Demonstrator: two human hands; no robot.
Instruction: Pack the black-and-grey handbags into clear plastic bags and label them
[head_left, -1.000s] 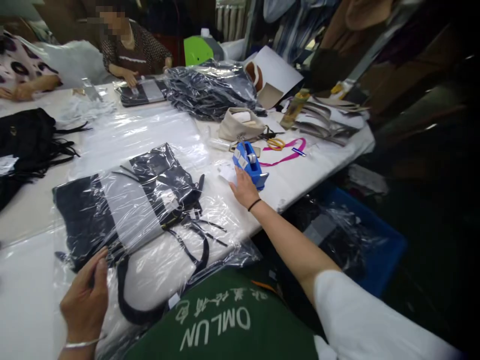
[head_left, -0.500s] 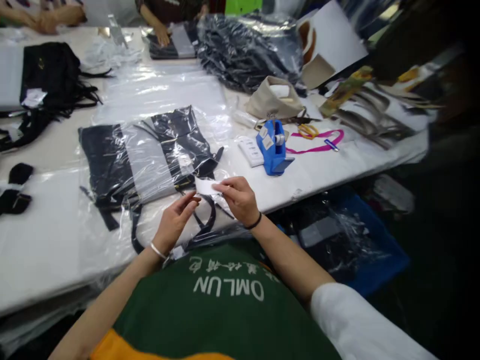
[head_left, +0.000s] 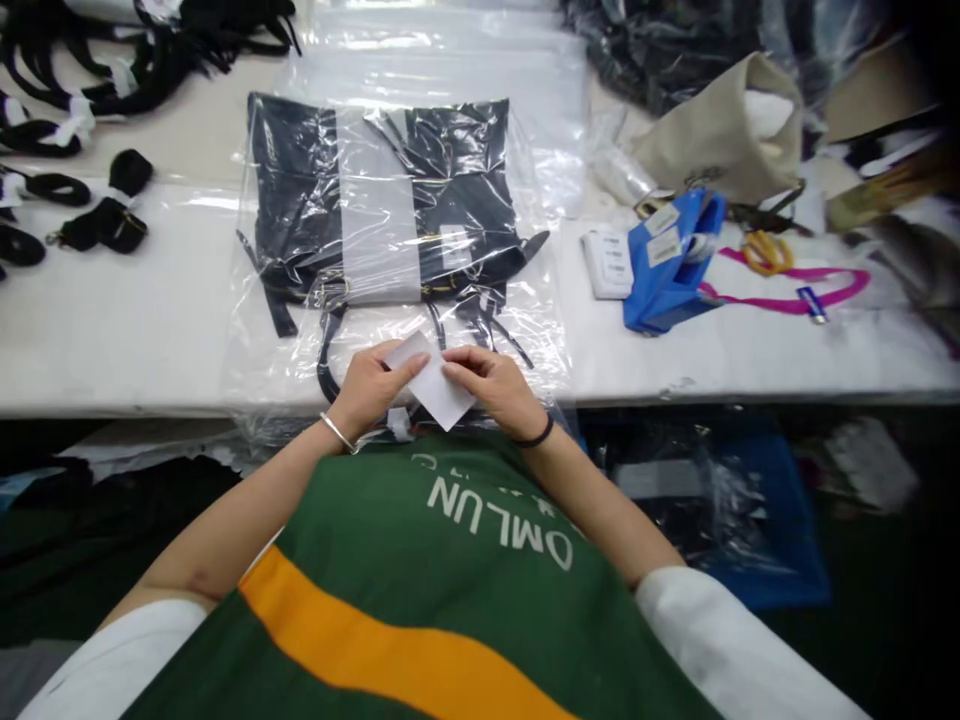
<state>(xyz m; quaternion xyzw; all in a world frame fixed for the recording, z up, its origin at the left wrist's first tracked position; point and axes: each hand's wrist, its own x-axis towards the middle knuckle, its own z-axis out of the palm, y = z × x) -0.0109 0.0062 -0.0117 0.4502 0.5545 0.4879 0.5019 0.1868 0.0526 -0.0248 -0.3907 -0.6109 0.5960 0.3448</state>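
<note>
White packing table (head_left: 112,330) is filling the workroom view as a person is pinching a small white slip (head_left: 437,392) at its near edge, left hand (head_left: 367,388) and right hand (head_left: 495,388) each closing fingertips on one side, equally near. The slip is lying diagonally, just short of a plastic-wrapped dark bag (head_left: 300,190); a blue tape dispenser (head_left: 664,275) is sitting well to the right.

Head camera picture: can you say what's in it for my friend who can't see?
The left hand and right hand pinch a small white paper slip between them at the near edge of the table. Just beyond lies a black bag wrapped in clear plastic, with a blue tape dispenser to its right.
</note>
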